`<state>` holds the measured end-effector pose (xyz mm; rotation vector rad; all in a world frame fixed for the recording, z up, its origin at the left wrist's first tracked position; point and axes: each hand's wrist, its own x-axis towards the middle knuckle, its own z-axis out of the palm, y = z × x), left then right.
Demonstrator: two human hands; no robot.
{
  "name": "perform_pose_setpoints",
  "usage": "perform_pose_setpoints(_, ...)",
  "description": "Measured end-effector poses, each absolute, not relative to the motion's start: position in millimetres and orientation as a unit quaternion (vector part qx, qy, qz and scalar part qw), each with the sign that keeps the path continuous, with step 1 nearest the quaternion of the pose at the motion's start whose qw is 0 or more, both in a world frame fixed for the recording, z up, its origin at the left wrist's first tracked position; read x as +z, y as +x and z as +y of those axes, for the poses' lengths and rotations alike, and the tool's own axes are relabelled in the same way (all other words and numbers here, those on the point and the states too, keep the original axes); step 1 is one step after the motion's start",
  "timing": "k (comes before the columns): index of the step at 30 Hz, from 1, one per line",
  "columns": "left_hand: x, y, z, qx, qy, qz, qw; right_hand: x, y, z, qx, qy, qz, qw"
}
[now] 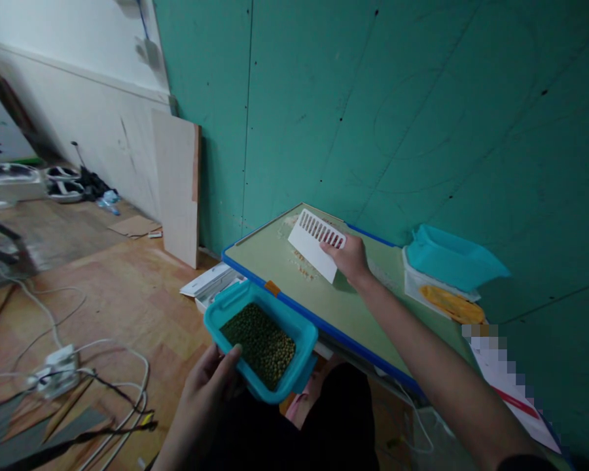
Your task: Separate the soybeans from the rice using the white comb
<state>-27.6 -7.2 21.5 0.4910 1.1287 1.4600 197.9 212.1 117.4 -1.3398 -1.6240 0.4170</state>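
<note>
My left hand (pixel 211 383) grips the near left rim of a turquoise plastic container (pixel 305 327), thumb over the edge. Inside lie small green beans (pixel 252 337), with paler yellowish beans gathered toward the right end. The container is held over my lap, beside the table's blue front edge. My right hand (pixel 349 260) is closed on the corner of a white slotted plastic plate (pixel 310 254), tilted over the green tabletop (pixel 363 313). Yellowish beans and pale crumbs (pixel 302 267) are scattered on the tabletop beside and beneath the plate.
At the table's right rear stand a turquoise bin (pixel 456 258) and an orange-yellow item (pixel 451 304). A green wall (pixel 397 111) rises behind the table. To the left, a wooden board (pixel 177 186) leans there, and cables with a power strip (pixel 56 373) lie across the floor.
</note>
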Motion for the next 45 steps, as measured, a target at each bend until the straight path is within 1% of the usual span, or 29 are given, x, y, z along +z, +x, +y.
perform_pose_setpoints(6,18.5,-39.2,0.5,0.628,0.216,0.485,0.569,113.8,199.8,215.1,0.168,-0.556,-0.654,0.484)
perform_pose_setpoints(10,14.3,-45.4,11.0,0.631,0.228,0.488,0.559,111.4,200.6,216.6,0.190,-0.544,-0.656,0.488)
perform_pose_setpoints(16,13.2,-58.2,29.1,0.616,0.266,0.451,0.588,114.0,200.7,217.4,0.211,-0.528,-0.681,0.461)
perform_pose_setpoints(24,23.1,-75.6,41.1,0.608,0.266,0.451,0.597,121.5,194.6,226.5,0.297,-0.482,-0.680,0.465)
perform_pose_setpoints(29,32.3,-75.7,41.7,0.614,0.257,0.461,0.588,123.9,185.1,235.7,0.338,-0.477,-0.675,0.451)
perform_pose_setpoints(35,28.9,-77.1,42.5,0.605,0.264,0.454,0.598,123.2,181.7,238.6,0.408,-0.449,-0.662,0.441)
perform_pose_setpoints(45,24.7,-73.9,40.8,0.578,0.292,0.454,0.612,127.0,170.3,238.6,0.403,-0.427,-0.686,0.431)
